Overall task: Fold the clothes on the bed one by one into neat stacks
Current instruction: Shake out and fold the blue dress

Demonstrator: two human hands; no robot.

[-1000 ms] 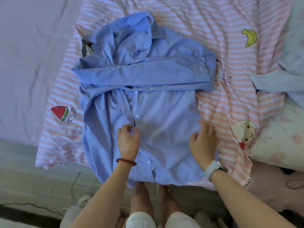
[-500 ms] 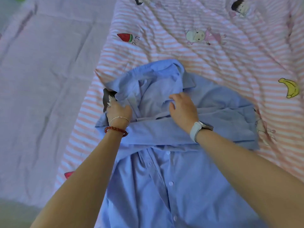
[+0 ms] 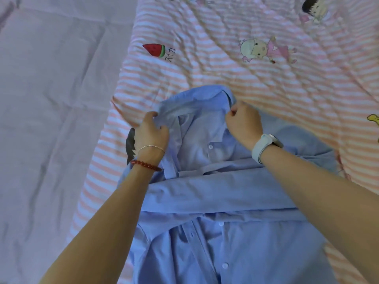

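Striped blanket (image 3: 205, 64) — katakana "スイカ" beside the watermelon print (image 3: 154, 50).

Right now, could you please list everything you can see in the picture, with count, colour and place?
button-up shirt: one, light blue, lying front up on the quilt, sleeves folded across the chest, collar at the far end.
striped quilt: one, pink and white with cartoon prints (watermelon slice, children, banana), spread under the shirt on the right.
bed sheet: one, pale lilac, creased, on the left.
bead bracelet: one, dark red, left wrist, beside a thin chain bracelet.
smartwatch: one, white band, right wrist.
left hand: grips the collar's left side.
right hand: pinches the collar's right side.
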